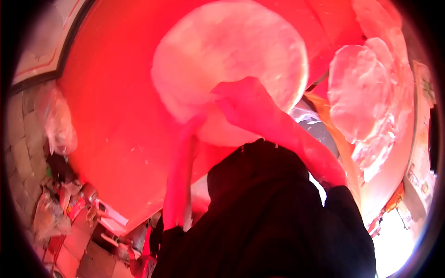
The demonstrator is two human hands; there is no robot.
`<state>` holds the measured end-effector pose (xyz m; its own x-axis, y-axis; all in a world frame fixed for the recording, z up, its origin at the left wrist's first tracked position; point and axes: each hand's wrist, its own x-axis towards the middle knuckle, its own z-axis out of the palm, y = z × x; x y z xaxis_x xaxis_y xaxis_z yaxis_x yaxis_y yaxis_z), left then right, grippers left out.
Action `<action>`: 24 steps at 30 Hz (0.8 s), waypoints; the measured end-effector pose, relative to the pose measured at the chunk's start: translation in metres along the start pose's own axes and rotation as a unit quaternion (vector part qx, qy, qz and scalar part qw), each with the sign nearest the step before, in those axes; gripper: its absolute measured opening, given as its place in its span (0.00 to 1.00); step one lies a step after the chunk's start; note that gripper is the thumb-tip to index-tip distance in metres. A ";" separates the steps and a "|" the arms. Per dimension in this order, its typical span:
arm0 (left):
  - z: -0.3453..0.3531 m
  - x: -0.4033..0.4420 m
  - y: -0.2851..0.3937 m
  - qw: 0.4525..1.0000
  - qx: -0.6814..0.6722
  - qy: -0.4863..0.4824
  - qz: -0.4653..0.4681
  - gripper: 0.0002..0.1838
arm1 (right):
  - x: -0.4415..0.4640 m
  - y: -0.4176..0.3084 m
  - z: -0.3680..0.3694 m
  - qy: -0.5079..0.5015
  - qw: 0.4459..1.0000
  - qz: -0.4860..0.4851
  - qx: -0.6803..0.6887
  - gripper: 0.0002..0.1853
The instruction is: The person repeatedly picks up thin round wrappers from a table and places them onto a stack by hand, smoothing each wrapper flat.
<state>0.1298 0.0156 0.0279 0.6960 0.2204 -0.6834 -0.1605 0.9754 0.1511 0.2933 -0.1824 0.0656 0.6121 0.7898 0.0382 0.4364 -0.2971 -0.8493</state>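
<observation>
A large, round, flat sheet of dough [222, 41] lies on the red table. Over its lower middle is my right hand [241, 99], its fingers bent and pressed together; whether they pinch the dough or something small is hidden. My left hand [197, 124] is at the sheet's lower left edge, blurred by motion, so its fingers cannot be made out. Strong red light tints everything.
On the right, more pale flat rounds [359, 92] overlap in a pile on another surface. A gap with an orange edge [331, 125] separates it from the red table [116, 106]. Plastic bags [58, 123] and clutter stand at the left over a tiled floor [21, 153].
</observation>
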 end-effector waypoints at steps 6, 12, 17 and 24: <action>0.065 0.090 -0.078 0.987 -0.031 -0.120 -0.102 0.22 | 0.024 0.149 -0.211 0.139 0.979 0.115 0.096 0.07; 0.110 0.113 -0.109 0.974 -0.016 -0.173 -0.143 0.22 | -0.070 0.268 -0.439 0.271 0.924 0.121 0.240 0.09; 0.131 0.120 -0.117 0.968 -0.014 -0.200 -0.151 0.22 | -0.091 0.302 -0.487 0.339 0.857 0.111 0.372 0.11; 0.157 0.132 -0.128 0.958 -0.018 -0.237 -0.159 0.22 | -0.173 0.406 -0.418 0.361 0.801 0.105 0.467 0.19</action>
<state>0.3523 -0.0795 0.0302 0.9522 -0.1027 -0.2878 0.0948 0.9946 -0.0413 0.6405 -0.6640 -0.0655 0.9759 0.1601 -0.1481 -0.2025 0.4137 -0.8876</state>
